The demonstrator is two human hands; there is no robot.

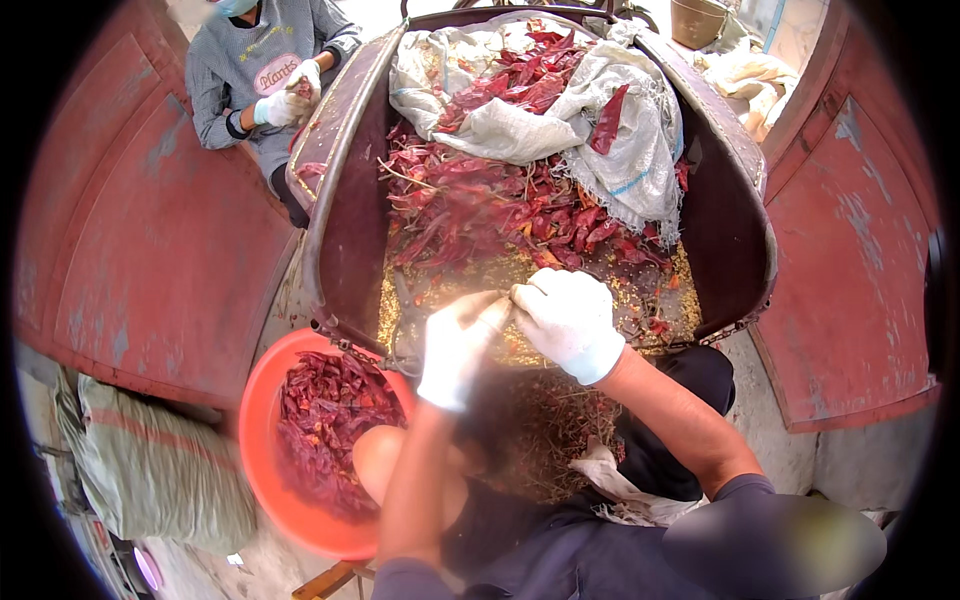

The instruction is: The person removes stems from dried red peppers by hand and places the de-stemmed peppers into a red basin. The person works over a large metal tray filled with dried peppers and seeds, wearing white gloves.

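Both my hands wear white gloves and meet at the fingertips over the front edge of a metal cart bed. My left hand (461, 341) is partly blurred, its thumb and fingers pinched together. My right hand (566, 319) has curled fingers touching the left fingertips. Something small and brownish may be between them; I cannot tell what. Beyond the hands, dried red chili peppers (480, 199) lie heaped in the cart bed (349, 225), with yellow seeds (525, 266) scattered on its floor. A white woven sack (517, 135) bearing more chilies lies across the heap.
An orange-red basin (259, 450) of dried chilies stands at lower left, beside my leg. Stems and debris (555, 427) lie below the cart edge. A gloved co-worker (259, 82) is at upper left. A full woven sack (157, 457) lies far left. Red metal doors (847, 277) flank the cart.
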